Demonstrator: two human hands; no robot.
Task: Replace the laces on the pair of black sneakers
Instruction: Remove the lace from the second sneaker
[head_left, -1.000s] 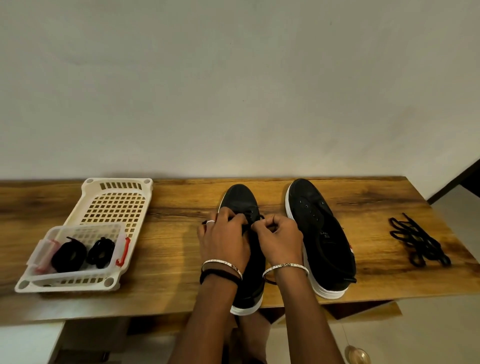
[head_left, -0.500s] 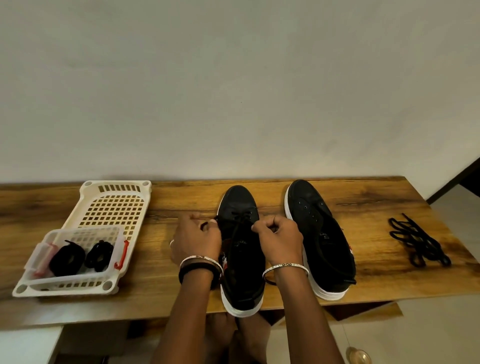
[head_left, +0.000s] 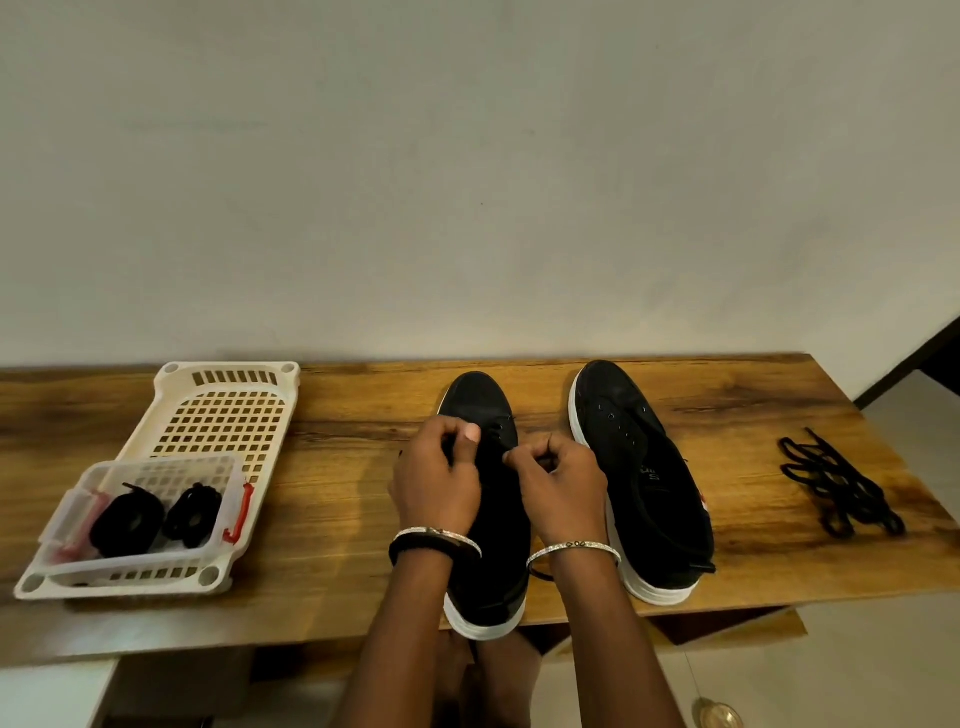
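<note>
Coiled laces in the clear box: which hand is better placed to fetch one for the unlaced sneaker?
Left hand, likely: the clear box lies to its left, while the right hand would have to cross over it.

- The left sneaker (head_left: 480, 400) and right sneaker (head_left: 649, 493), near 6 o'clock, were black with white soles; the threaded lace (head_left: 501, 428) on the left one was black.
- The table (head_left: 337, 499) was brown wood grain with dark streaks.
- At 9 o'clock, a cream tray (head_left: 228, 410) had a grid of square holes; its clear box (head_left: 171, 467) had red clips (head_left: 236, 512) and held black coiled laces (head_left: 127, 525).
- At 3 o'clock, loose laces (head_left: 836, 488) were black.
- The wall (head_left: 467, 182) was off-white.
</note>
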